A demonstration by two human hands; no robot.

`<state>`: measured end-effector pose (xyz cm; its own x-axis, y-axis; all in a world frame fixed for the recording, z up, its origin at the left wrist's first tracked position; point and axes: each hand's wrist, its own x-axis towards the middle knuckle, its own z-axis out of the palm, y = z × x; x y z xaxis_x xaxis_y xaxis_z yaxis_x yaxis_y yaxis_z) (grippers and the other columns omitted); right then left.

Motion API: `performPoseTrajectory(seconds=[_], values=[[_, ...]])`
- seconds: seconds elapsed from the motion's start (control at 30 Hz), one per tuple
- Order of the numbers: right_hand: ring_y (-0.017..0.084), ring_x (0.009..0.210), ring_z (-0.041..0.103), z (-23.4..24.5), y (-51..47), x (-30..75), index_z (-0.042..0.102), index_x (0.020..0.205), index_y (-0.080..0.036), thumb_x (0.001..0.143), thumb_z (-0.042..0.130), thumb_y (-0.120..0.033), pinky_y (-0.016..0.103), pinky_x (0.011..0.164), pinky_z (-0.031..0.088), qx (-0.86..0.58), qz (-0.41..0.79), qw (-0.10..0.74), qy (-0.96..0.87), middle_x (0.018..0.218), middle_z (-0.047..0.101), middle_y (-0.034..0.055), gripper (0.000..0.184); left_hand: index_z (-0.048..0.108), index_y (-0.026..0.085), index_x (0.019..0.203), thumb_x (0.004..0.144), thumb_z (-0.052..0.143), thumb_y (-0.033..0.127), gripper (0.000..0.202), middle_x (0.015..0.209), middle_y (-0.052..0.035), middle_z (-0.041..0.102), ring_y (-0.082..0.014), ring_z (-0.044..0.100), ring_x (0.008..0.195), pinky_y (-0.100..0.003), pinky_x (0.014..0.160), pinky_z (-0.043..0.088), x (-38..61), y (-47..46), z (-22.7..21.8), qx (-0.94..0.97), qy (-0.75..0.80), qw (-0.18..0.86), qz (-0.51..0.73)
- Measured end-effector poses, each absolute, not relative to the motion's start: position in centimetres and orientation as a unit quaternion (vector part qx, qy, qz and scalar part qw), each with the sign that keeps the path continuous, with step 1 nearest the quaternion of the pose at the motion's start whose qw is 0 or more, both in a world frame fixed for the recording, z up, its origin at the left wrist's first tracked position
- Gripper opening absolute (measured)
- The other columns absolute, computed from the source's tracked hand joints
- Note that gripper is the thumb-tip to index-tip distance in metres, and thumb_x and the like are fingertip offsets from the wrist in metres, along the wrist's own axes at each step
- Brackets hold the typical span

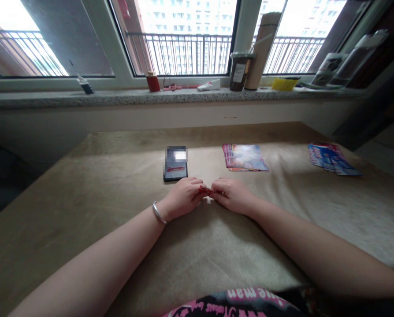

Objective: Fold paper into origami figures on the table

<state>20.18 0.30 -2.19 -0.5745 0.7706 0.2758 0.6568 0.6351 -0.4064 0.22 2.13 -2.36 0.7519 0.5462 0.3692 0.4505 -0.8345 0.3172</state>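
pinching a red scrap
fingers of our left hand and right hand grip it near the phone

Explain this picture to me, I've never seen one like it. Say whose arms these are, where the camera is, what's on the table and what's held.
No machine here: both bare arms belong to one person, and the one camera sits on that person's head, looking forward and down. The left hand, bracelet at its wrist, and the right hand meet on the table and pinch a small red piece between them; what it is cannot be told. Just beyond the hands lies a phone, right of it a stack of colourful sheets, further right a second stack. A windowsill with a jar runs along the back.
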Motion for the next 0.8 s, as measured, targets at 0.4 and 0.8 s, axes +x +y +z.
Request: performPoseTrajectory(seconds=[0.4,0.8], values=[[0.014,0.068,0.052,-2.2,0.1,20.0,0.056,0.071,-0.019,0.086,0.053,-0.029,0.024,0.060,0.032,-0.421,0.091,0.210,-0.878,0.071,0.061,0.0023,0.019,0.066,0.016,0.080,0.092,0.048,0.029,0.025,0.080,-0.0041,0.064,-0.0126,0.059,0.077,-0.025,0.074,0.047,0.0,1.5,-1.0,0.846,0.305,0.284,0.332],[0.014,0.070,0.052,-2.1,0.2,20.0,0.054,0.071,-0.019,0.086,0.053,-0.028,0.024,0.062,0.033,-0.403,0.114,0.209,-0.884,0.072,0.061,0.0024,0.018,0.063,0.016,0.076,0.092,0.048,0.025,0.024,0.076,-0.0020,0.060,-0.0120,0.056,0.075,-0.025,0.074,0.045,0.3,1.1,-0.9,0.831,0.299,0.282,0.374]])
